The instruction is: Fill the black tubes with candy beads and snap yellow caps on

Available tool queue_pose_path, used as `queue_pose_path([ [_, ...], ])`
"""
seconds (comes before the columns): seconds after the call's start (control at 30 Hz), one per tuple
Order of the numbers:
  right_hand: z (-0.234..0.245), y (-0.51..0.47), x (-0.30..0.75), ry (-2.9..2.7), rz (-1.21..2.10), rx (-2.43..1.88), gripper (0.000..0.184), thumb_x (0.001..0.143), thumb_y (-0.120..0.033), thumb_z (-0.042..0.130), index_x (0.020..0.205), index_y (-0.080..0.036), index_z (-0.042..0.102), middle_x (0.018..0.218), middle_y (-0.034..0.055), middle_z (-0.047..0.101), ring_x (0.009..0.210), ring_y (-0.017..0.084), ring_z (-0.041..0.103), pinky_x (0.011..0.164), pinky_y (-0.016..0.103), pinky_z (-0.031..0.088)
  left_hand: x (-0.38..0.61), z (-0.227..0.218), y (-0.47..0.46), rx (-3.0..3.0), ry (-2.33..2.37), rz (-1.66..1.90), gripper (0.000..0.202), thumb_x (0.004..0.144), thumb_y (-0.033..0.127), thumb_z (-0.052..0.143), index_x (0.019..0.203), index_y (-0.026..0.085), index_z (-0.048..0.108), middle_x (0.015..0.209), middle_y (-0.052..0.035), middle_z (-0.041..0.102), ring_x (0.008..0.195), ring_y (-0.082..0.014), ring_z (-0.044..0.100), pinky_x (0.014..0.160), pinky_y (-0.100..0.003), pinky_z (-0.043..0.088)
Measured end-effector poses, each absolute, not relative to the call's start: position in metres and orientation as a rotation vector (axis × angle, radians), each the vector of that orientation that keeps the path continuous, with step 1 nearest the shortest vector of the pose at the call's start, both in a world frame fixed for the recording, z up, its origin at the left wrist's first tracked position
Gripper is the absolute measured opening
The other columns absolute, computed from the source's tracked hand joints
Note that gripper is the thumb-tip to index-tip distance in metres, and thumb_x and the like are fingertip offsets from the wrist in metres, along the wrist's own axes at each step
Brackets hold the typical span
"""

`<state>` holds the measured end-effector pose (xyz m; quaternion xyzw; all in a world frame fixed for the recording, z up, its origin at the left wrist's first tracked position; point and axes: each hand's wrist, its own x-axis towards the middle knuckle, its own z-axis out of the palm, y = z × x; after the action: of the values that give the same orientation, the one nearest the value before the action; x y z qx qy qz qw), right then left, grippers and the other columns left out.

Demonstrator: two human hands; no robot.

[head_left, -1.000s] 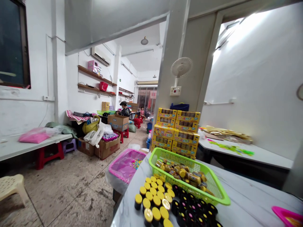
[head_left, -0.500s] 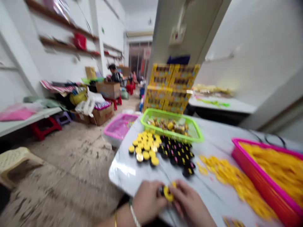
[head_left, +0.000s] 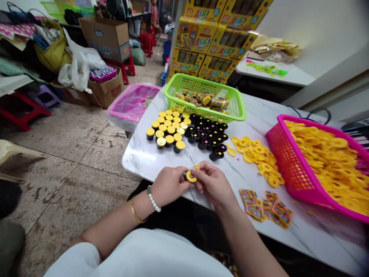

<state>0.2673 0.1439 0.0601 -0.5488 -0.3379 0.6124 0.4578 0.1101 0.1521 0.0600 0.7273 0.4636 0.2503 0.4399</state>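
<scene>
Just over the table's front edge, my left hand (head_left: 170, 185) is closed around a small black cup (head_left: 185, 175), mostly hidden by the fingers. A yellow plastic ring (head_left: 188, 179) with a small tab lies over the cup's mouth, and a pink spot shows through its hole. Thumb and fingers of my right hand (head_left: 216, 186) pinch the ring at its tab side. Beyond my hands stand black cups with yellow caps (head_left: 171, 130) and, beside them, uncapped black cups (head_left: 204, 143). Loose yellow rings (head_left: 263, 157) lie to the right.
A green basket (head_left: 241, 109) of wrapped pieces stands at the back. The pink basket (head_left: 288, 169) on the right is full of yellow rings. Printed cards (head_left: 253, 206) lie near the front edge. A pink tub (head_left: 123, 100) is left of the table, and yellow boxes (head_left: 198, 36) are stacked behind.
The view has tilted down, so my forearms and the printed cards show more fully. Both hands still hold the cup and ring together.
</scene>
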Motion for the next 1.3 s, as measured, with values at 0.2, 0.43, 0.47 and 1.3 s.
queue_pose_path([
  [0.2, 0.06, 0.135, 0.266, -0.96, 1.385, -1.435, 0.039, 0.071, -0.049, 0.078, 0.076, -0.02, 0.052, 0.054, -0.0057, 0.059, 0.039, 0.007, 0.052, 0.041, 0.017, 0.041, 0.107, 0.067, 0.163, 1.53, 1.031, 0.521, 0.03, 0.092, 0.042, 0.053, 0.095, 0.015, 0.066, 0.059, 0.0019, 0.063, 0.048, -0.0108, 0.059, 0.05, -0.02, 0.044],
  [0.43, 0.057, 0.13, 0.258, -0.992, 1.206, -1.435, 0.035, 0.077, -0.051, 0.071, 0.085, -0.023, 0.052, 0.065, -0.0062, 0.058, 0.04, 0.008, 0.053, 0.039, 0.021, 0.044, 0.112, 0.059, 0.15, 1.697, 1.122, 0.69, 0.024, 0.094, 0.035, 0.053, 0.107, 0.016, 0.061, 0.064, 0.0035, 0.059, 0.054, -0.0099, 0.054, 0.055, -0.02, 0.043],
  [0.47, 0.057, 0.129, 0.257, -0.976, 1.161, -1.435, 0.034, 0.077, -0.051, 0.071, 0.085, -0.023, 0.053, 0.066, -0.0053, 0.059, 0.043, 0.009, 0.054, 0.04, 0.021, 0.045, 0.113, 0.056, 0.146, 1.768, 1.156, 0.768, 0.026, 0.091, 0.034, 0.059, 0.11, 0.016, 0.061, 0.069, 0.0024, 0.059, 0.059, -0.0107, 0.055, 0.06, -0.022, 0.045],
  [1.3, 0.068, 0.137, 0.273, -1.294, 1.495, -1.512, 0.035, 0.079, -0.051, 0.067, 0.084, -0.021, 0.049, 0.063, -0.0067, 0.054, 0.05, 0.009, 0.05, 0.047, 0.022, 0.041, 0.121, 0.04, 0.141, 2.06, 1.12, 0.971, 0.025, 0.086, 0.02, 0.066, 0.11, 0.017, 0.06, 0.091, -0.0047, 0.064, 0.082, -0.0175, 0.062, 0.074, -0.028, 0.051],
])
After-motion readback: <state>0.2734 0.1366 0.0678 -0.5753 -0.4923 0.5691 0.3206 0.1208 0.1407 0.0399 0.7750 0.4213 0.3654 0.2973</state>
